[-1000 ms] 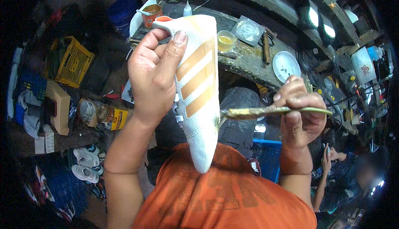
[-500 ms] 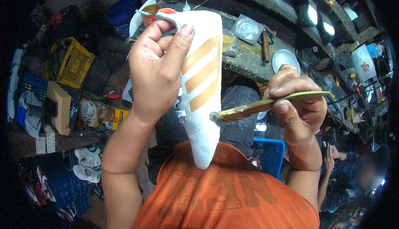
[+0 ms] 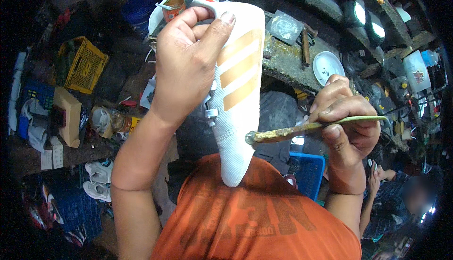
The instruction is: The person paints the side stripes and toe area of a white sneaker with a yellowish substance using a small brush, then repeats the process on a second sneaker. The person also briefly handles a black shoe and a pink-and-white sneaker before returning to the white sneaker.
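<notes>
A white shoe upper (image 3: 243, 90) with tan stripes hangs toe down in front of my chest. My left hand (image 3: 191, 55) is closed on its heel end, thumb over the outside and fingers inside the collar, where an orange lining shows. In my right hand (image 3: 347, 121) is a worn wooden-handled brush (image 3: 288, 133) with a flat greenish end, pinched between thumb and fingers. Its dark, stubby tip touches the lower edge of the upper, near the toe. White fastener-like bits stick out along the upper's left side.
Ahead runs a bench (image 3: 292, 64) with a hammer (image 3: 306, 48), a white dish (image 3: 328, 66) and an orange can (image 3: 174, 8). At left are a yellow crate (image 3: 87, 66) and white shoes (image 3: 98, 180). A blue crate (image 3: 306, 173) and another person (image 3: 396, 189) are at right.
Both hands have shifted slightly to the right, carrying the shoe upper and brush. The brush tip has moved a little down the edge toward the toe.
</notes>
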The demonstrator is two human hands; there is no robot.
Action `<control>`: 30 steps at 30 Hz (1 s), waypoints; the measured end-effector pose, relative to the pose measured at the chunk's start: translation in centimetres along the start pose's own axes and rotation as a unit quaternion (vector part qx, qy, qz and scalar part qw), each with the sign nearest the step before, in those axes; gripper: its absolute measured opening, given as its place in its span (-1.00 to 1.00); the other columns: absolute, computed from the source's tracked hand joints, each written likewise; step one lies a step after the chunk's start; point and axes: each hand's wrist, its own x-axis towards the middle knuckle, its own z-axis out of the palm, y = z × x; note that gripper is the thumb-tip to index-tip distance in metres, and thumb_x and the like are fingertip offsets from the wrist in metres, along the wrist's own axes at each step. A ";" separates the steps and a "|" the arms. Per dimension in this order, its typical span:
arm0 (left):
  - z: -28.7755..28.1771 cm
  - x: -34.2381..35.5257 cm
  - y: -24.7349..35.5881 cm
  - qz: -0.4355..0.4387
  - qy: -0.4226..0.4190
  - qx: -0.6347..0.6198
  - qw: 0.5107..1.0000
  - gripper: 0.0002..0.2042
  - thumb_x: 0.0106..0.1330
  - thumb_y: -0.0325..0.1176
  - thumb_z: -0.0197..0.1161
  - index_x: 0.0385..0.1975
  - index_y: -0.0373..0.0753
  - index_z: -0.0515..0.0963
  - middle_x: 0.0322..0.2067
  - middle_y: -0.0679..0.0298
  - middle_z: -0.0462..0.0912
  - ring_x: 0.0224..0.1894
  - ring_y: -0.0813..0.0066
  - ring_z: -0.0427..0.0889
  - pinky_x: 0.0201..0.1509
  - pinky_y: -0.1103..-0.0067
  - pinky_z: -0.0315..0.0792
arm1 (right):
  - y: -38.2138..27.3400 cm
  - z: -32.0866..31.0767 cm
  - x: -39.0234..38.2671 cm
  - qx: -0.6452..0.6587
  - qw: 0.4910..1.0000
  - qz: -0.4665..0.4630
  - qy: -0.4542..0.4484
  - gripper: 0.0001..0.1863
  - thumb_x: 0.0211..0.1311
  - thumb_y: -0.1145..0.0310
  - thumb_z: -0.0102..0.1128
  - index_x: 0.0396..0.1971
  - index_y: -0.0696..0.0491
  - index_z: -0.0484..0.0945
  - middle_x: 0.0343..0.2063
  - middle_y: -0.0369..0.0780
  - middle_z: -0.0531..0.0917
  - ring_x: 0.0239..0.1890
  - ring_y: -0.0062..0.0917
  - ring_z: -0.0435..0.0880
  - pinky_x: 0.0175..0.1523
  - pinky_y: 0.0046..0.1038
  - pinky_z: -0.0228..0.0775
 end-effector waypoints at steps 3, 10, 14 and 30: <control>0.2 0.2 -0.2 -0.003 0.005 -0.001 1.000 -0.75 0.46 -0.39 0.21 -0.05 -0.47 0.49 -0.28 0.11 0.77 -0.30 0.61 0.73 -0.22 0.71 0.55 | -0.1 -0.4 -0.2 -0.020 1.000 -0.007 -0.015 -0.82 0.07 0.32 0.48 -0.33 0.03 0.71 -0.42 -0.29 0.72 -0.31 -0.48 0.63 0.10 -0.28 0.19; 0.2 0.9 -1.2 -0.023 -0.005 0.002 1.000 -0.74 0.46 -0.37 0.21 -0.06 -0.49 0.52 -0.30 0.13 0.77 -0.31 0.62 0.72 -0.22 0.70 0.56 | -0.8 -0.8 -1.3 -0.053 0.994 -0.045 -0.087 -0.79 0.13 0.12 0.45 -0.34 -0.10 0.70 -0.50 -0.41 0.73 -0.29 -0.47 0.63 0.11 -0.22 0.19; 0.2 1.3 -2.0 -0.028 -0.006 0.012 1.000 -0.73 0.45 -0.35 0.22 -0.08 -0.49 0.53 -0.31 0.14 0.77 -0.33 0.64 0.71 -0.24 0.70 0.55 | 0.4 0.2 -2.6 0.058 0.994 -0.058 0.067 -0.73 0.30 -0.04 0.31 -0.22 -0.20 0.55 -0.51 -0.42 0.75 -0.30 -0.48 0.58 0.16 -0.19 0.18; -0.3 2.0 -2.3 -0.075 0.029 -0.029 0.996 -0.75 0.44 -0.37 0.21 -0.10 -0.49 0.55 -0.31 0.14 0.75 -0.33 0.59 0.71 -0.22 0.65 0.58 | 2.5 0.3 -6.9 -0.164 0.952 -0.259 -0.016 -0.87 0.38 0.19 0.24 -0.15 -0.30 0.51 -0.29 -0.49 0.78 -0.10 -0.56 0.61 0.24 -0.10 0.09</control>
